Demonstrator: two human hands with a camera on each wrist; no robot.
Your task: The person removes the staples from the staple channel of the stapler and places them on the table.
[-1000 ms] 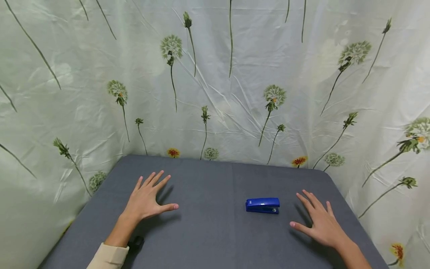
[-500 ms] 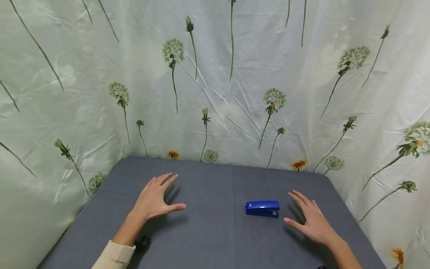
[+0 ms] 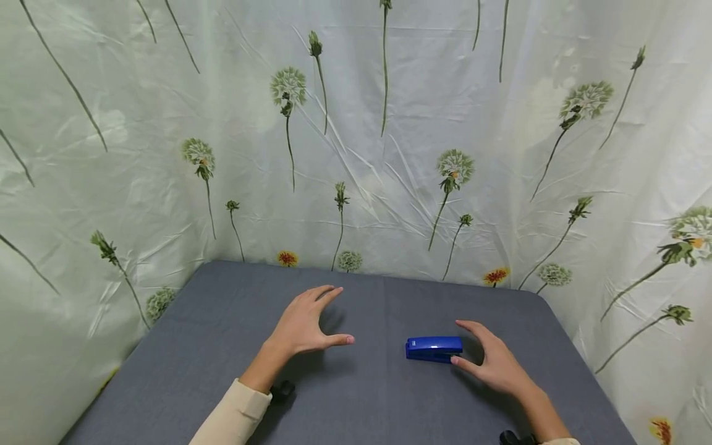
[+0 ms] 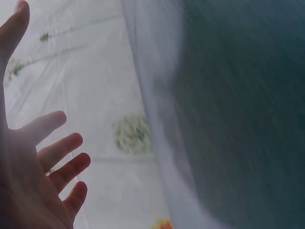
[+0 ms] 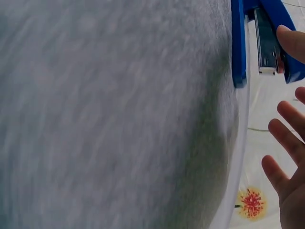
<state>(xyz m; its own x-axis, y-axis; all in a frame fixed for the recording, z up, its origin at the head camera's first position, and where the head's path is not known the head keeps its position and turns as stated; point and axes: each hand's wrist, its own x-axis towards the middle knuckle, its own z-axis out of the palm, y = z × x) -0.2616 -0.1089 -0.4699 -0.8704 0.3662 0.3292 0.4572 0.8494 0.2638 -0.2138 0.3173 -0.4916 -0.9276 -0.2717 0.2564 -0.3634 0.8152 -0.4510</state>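
A blue stapler [image 3: 432, 347] lies on the grey-covered table [image 3: 378, 408], right of the middle, its mouth toward the right. My right hand [image 3: 497, 366] is at that end, thumb in front and index finger behind, with a gap between them. In the right wrist view the thumb [image 5: 291, 43] overlaps the stapler's upper arm [image 5: 279, 19]; whether it touches cannot be told. The other fingers [image 5: 286, 136] are spread apart and hold nothing. Left of the stapler, my left hand [image 3: 305, 324] hovers over the table with thumb and fingers wide apart, holding nothing.
A pale curtain [image 3: 356, 123] printed with dandelions hangs behind the table's far edge and along both sides. A dark device [image 3: 282, 390] sits under the left wrist, and another dark device [image 3: 516, 437] under the right.
Both hands have moved inward: the left hand to the right, the right hand leftward to the stapler's open end. The stapler stays in place on the table; the view has tilted slightly.
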